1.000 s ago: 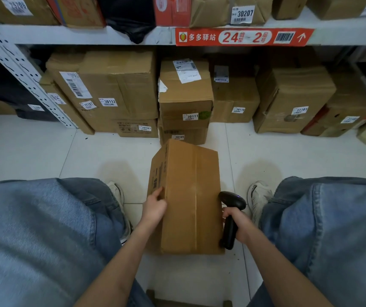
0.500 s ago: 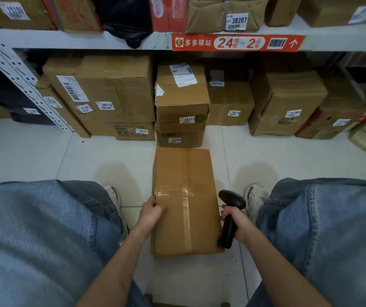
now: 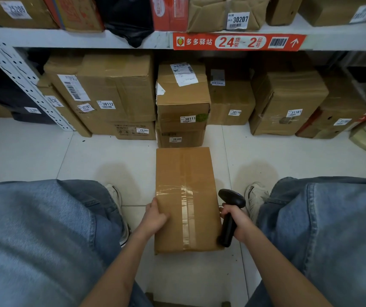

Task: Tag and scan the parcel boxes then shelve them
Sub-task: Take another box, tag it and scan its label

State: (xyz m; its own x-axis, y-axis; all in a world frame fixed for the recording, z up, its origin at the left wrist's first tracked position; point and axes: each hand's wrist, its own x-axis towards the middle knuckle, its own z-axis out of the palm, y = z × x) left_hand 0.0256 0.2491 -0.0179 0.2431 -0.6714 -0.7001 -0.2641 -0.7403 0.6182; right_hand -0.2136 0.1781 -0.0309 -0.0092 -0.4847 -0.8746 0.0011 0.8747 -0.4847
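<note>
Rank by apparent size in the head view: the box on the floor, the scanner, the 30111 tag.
1. Box on the floor, though nearness to the camera enlarges it.
2. Scanner.
3. 30111 tag.

Parcel box point(image 3: 186, 200): matt brown cardboard, seam and a cross strip sealed in glossy clear tape. Scanner point(image 3: 229, 214): smooth black plastic, slight sheen; floor point(image 3: 33, 151): glossy white tile. Shelf upright point(image 3: 20, 72): white-painted perforated metal; trousers point(image 3: 33, 240): blue denim; stored boxes' tags point(image 3: 188, 119): white paper.
</note>
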